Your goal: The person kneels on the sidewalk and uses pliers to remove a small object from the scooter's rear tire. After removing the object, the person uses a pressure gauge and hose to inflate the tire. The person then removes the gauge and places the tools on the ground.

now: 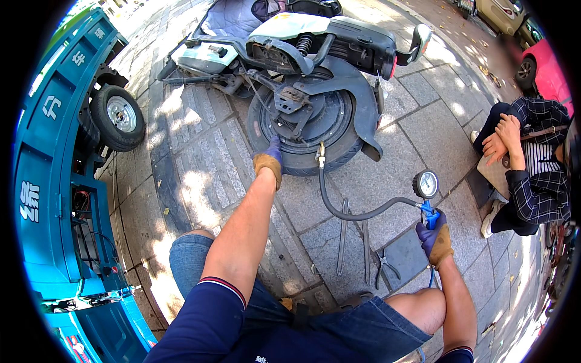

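My left hand (pixel 270 162), in a purple and tan glove, rests against the near side of the black tyre (pixel 299 164). A stretched finger lies toward the rim; the other fingers are partly hidden. My right hand (pixel 436 241), gloved alike, is closed round the blue handle of a tyre inflator (pixel 430 216). A round dial gauge (pixel 426 184) tops it. From the inflator a dark hose (pixel 357 216) curves left to a brass fitting (pixel 322 155) at the wheel's rim. The wheel belongs to a light-coloured scooter (pixel 290 27) lying on its side.
Two long metal bars (pixel 343 236) and a pair of pliers (pixel 385 266) lie on the paving, the pliers beside a dark grey slab (pixel 405 257). A blue cargo vehicle (pixel 54 151) stands left. A seated person (pixel 532 157) is at the right.
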A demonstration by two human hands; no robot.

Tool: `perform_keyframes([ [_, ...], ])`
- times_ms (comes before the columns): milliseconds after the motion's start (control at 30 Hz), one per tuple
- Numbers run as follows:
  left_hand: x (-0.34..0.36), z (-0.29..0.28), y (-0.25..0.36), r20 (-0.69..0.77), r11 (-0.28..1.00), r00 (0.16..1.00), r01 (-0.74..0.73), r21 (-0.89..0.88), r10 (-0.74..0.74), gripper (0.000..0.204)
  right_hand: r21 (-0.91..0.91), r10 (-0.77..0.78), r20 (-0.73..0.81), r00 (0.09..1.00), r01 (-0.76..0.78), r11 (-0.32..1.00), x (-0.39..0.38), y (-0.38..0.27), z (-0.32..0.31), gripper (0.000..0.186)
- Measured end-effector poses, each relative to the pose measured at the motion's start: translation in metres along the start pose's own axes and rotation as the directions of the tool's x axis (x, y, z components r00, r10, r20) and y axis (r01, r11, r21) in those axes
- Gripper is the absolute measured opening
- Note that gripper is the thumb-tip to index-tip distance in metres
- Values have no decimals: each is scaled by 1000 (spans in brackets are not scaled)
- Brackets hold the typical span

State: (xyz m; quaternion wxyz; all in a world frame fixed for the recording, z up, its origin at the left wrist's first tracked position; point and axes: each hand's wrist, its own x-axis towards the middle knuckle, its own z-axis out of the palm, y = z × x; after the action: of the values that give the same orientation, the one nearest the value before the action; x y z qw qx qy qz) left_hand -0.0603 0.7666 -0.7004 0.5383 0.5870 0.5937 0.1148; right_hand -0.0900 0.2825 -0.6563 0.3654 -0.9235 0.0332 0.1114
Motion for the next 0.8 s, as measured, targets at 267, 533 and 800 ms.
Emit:
perform_keyframes([
  [267,10,4,-6,33,1000,999,3,6,-3,105,19,29,18,999,-29,999,-2,-2,-3,68],
  [533,31,4,-16,50,1000,999,-13,2,12,106,43,0,19,1000,-1,999,2,5,2,68],
  [800,6,-2,-3,35,999,999,9,40,-10,106,40,-33,-7,999,34,999,1,8,4,58],
])
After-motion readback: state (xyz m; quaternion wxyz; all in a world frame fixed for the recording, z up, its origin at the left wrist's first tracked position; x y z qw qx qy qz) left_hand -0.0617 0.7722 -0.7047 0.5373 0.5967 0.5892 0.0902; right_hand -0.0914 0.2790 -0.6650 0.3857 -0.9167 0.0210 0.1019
